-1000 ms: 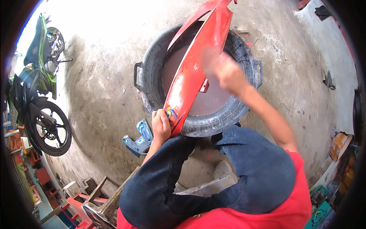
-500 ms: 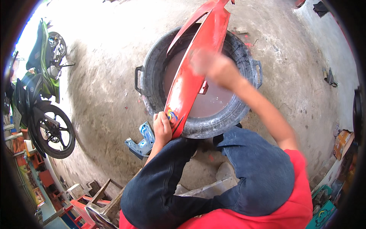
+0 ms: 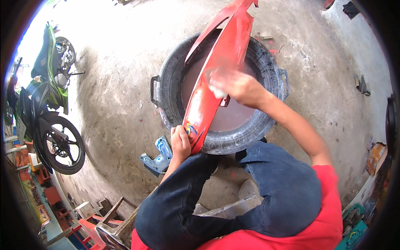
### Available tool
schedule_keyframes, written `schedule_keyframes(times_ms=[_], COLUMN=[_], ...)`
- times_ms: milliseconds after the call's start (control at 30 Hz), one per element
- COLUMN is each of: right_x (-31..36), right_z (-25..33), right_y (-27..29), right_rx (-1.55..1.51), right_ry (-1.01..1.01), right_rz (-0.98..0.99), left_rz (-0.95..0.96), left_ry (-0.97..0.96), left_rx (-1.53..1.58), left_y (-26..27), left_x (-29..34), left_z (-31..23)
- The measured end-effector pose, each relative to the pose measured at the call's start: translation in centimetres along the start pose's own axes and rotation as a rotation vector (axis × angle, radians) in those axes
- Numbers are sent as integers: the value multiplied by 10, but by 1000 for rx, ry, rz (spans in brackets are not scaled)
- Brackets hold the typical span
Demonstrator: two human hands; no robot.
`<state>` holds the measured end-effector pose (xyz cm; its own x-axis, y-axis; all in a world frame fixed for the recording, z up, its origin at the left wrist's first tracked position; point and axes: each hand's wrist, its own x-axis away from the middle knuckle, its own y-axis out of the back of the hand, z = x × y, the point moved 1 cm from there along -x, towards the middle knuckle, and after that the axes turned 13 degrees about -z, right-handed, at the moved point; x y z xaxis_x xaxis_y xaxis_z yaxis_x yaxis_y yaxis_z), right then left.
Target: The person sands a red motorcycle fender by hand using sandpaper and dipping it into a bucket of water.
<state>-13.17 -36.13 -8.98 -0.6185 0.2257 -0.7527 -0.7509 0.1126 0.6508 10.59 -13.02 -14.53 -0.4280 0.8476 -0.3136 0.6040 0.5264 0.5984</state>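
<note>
A long red motorcycle body panel [image 3: 227, 48] lies slanting across a round black tub [image 3: 166, 71] of cloudy, pinkish-grey water [image 3: 235, 116]. Its near end reaches my knees. My left hand [image 3: 180, 141] grips that near end, fingers curled over the edge beside a small colourful sticker [image 3: 191, 130]. On the panel's middle, my right hand [image 3: 239, 85] presses a pale pad [image 3: 216, 91]. Motion blurs those fingers, and the pad's exact kind cannot be made out.
A blue-and-white plastic part [image 3: 159, 155] lies on the concrete floor [image 3: 112, 108] left of the tub. A motorcycle [image 3: 52, 112] stands at the far left. Wooden and red frames [image 3: 104, 223] are at lower left, a cardboard box [image 3: 376, 158] at the right wall.
My right hand has slid a little down the panel toward me, and the pale pad shows more plainly. My left hand keeps its grip. The whole view has shifted slightly.
</note>
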Motion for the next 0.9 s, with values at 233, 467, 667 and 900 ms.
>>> schedule_keyframes(times_ms=[233,467,667,900], right_x=[-2,18,16,8], right_z=[-62,-91,0,36], right_y=[-4,19,10,12], right_rx=[131,240,75,-52], right_ry=[-230,-260,3,55], right_rz=[-138,-53,31,148], left_rz=[4,26,1,-9], left_ry=[11,21,10,20], left_rx=[-2,22,22,18], left_y=[-1,-7,-5,0], left_x=[-1,1,2,2], left_z=[-2,-7,-2,1])
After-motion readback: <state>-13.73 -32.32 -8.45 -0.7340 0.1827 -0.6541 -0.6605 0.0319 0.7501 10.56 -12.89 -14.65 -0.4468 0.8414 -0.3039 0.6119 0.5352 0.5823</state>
